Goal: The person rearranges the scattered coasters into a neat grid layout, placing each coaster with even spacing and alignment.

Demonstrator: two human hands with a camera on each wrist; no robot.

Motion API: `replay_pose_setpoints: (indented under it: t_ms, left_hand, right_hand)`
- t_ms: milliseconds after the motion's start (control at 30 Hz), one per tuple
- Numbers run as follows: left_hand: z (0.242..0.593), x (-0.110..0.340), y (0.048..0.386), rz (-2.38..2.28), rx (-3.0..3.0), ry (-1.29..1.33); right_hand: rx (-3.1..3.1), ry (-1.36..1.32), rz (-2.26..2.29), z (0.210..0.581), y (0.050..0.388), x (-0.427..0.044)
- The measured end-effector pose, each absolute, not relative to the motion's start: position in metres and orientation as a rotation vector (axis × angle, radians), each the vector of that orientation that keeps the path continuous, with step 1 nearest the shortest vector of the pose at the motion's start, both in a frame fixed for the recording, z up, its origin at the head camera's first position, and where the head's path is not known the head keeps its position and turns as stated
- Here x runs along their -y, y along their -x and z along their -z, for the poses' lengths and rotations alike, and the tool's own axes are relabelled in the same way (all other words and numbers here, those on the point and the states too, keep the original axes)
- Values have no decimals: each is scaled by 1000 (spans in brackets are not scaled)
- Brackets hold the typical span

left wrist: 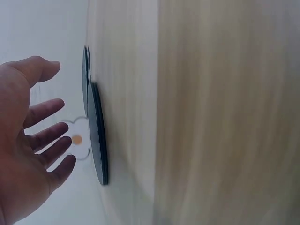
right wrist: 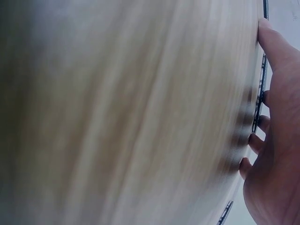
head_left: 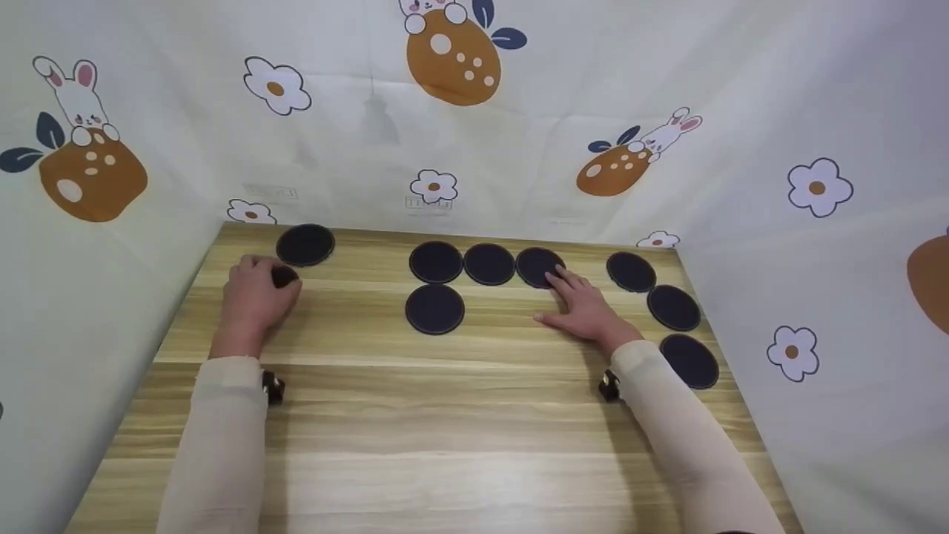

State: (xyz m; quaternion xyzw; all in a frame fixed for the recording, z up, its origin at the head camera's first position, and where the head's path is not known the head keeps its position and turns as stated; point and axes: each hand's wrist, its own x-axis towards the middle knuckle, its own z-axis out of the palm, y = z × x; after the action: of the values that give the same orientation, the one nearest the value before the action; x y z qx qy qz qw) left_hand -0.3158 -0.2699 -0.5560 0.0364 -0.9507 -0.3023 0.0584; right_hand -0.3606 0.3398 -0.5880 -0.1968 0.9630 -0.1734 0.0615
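Observation:
Round black coasters with a thin stitched-looking rim lie on the wooden table. My left hand [head_left: 250, 297] hovers at the left, its fingers loosely bent over a coaster [head_left: 284, 277] that it partly covers. In the left wrist view the fingers stay apart from what looks like a small stack of coasters [left wrist: 98, 136]. Behind it lies another coaster [head_left: 305, 245]. My right hand [head_left: 586, 308] is spread, its fingertips resting on the right end coaster [head_left: 540, 267] of a row of three. The thumb touches the wood in the right wrist view.
The row's other coasters [head_left: 489, 264] [head_left: 436, 262] sit side by side, with one coaster [head_left: 435, 309] in front of the leftmost. Along the right edge several coasters [head_left: 673, 308] form a curved line, close to the right forearm. Patterned cloth [head_left: 356, 148] walls the table [head_left: 415, 415].

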Motion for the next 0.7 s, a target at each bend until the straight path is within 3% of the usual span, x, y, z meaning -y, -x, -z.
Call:
replay_pose_setpoints:
  t_ms: [700]
  left_hand:
    - [557, 297, 315, 889, 3038, -157]
  right_hand:
    - [-2928, 619, 535, 589, 361, -339]
